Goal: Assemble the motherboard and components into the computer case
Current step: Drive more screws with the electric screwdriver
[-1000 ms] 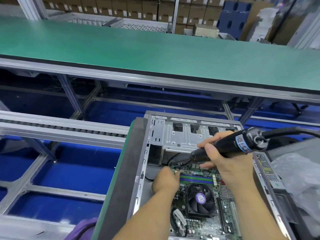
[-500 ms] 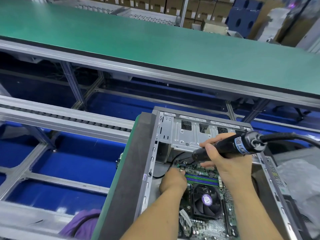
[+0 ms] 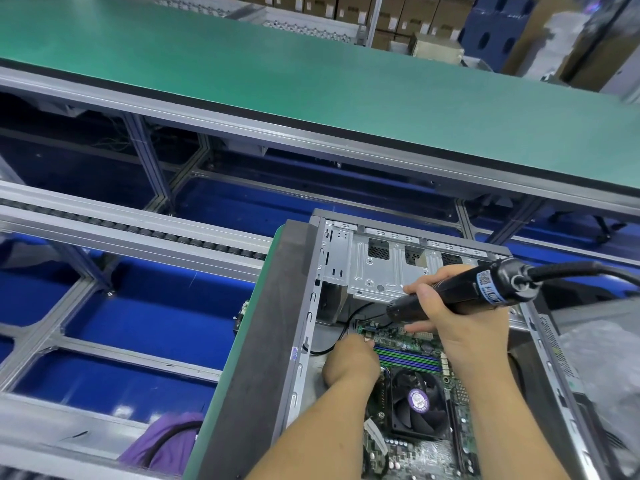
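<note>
My right hand (image 3: 467, 327) is wrapped round the electric screwdriver (image 3: 460, 293), a black cylindrical barrel with a blue-and-white label near the tail and a thick black cable (image 3: 588, 270) running off to the right. The index finger lies along the top and the thumb sits underneath. The tool is tilted, its nose pointing down-left at the far-left corner of the motherboard (image 3: 412, 344).

My left hand (image 3: 349, 362) sits knuckles-up at that same corner. Its fingers are curled down toward the board edge, tips hidden, so I can't tell whether they pinch anything.

The motherboard lies flat inside the computer case (image 3: 304, 327), which is open at the top. It is a green PCB with parallel green and purple RAM slots (image 3: 408, 358), and nearer me a square black CPU fan (image 3: 417, 407) with a round purple hub sticker. The case is bare grey stamped sheet metal; the drive cage (image 3: 374, 268) at the far end is perforated with vent grilles and slots. A thin black wire (image 3: 325, 349) loops along the case's left wall.

The case rests on a green-edged counter (image 3: 221, 386). Beyond it are a roller rail (image 3: 138, 230), an aluminium frame over a blue floor, and a smooth matte green conveyor belt (image 3: 311, 81). Purple fabric (image 3: 162, 441) shows at lower left.
</note>
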The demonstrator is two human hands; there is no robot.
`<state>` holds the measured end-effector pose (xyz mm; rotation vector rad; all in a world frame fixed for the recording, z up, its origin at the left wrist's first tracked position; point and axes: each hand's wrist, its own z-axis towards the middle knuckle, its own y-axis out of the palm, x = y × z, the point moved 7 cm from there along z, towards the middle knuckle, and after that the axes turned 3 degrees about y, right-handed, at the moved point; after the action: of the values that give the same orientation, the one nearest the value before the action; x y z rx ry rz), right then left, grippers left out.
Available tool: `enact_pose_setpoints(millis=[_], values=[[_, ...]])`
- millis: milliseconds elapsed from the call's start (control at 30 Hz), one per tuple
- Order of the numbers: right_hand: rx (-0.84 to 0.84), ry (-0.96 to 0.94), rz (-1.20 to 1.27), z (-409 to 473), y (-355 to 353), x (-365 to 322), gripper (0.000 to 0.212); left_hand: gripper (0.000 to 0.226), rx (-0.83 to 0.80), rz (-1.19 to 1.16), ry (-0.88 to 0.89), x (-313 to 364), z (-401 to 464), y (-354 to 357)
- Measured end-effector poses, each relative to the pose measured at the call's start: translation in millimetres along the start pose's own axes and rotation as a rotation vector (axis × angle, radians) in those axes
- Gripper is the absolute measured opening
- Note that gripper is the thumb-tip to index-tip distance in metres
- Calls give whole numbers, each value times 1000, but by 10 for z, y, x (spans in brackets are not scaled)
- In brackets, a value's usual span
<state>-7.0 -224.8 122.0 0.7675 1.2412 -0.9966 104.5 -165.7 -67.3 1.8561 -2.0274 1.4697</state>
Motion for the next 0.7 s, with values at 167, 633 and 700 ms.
enact_pose_setpoints(millis=[167,633,700], values=[[-30,6,-13,4,26,28,25,22,5,6,10,15,-32,-22],[-44,35,-20,-44,90,42,21,19,14,15,2,30,-57,-46],[-39,39,-13,-68,85,53,22,19,15,23,4,31,-61,-53]])
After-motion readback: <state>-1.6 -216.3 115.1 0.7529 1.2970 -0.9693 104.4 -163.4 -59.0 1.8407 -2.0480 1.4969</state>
